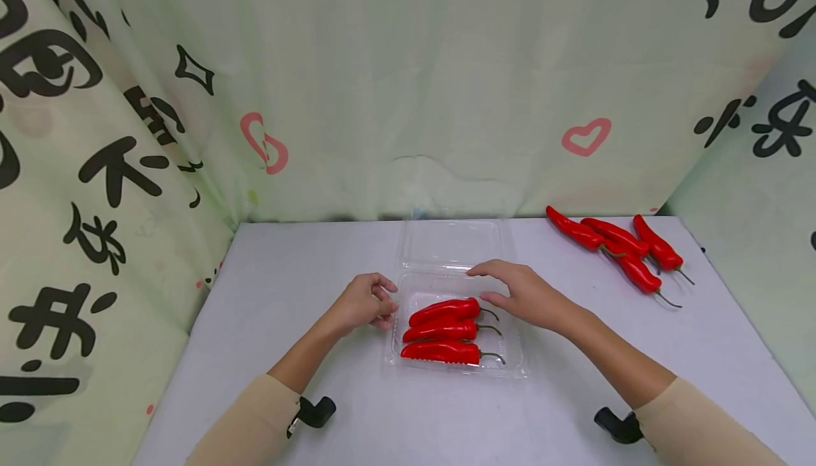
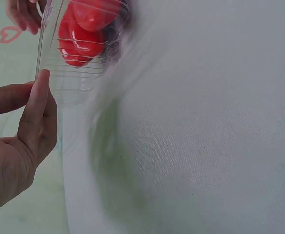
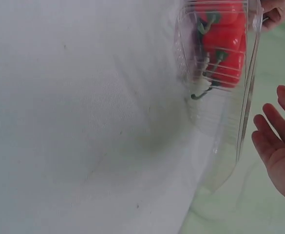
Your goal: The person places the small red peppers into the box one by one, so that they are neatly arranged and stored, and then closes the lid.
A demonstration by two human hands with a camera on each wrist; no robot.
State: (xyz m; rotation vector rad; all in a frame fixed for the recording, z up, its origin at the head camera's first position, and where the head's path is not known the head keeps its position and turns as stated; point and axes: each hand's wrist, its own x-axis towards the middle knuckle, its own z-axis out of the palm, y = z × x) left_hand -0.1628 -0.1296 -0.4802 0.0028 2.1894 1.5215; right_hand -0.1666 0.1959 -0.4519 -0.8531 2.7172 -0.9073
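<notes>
A clear plastic box (image 1: 510,367) lies open on the table, its lid (image 1: 454,243) folded back behind it. Three red chili peppers (image 1: 443,330) lie side by side in it, green stems to the right. At the box's left rim my left hand (image 1: 365,304) pinches the edge; in the left wrist view the left hand's fingertips (image 2: 44,75) meet on that rim. Over the right side my right hand (image 1: 532,296) hovers with fingers spread and thumb apart, holding nothing. In the right wrist view the right hand (image 3: 283,146) is apart from the box's rim (image 3: 247,105).
Several more red chili peppers (image 1: 631,260) lie in a loose heap at the table's back right. A printed curtain (image 1: 414,98) hangs behind the table (image 1: 306,260) and along its sides. Black camera mounts (image 1: 315,411) sit on both wrists.
</notes>
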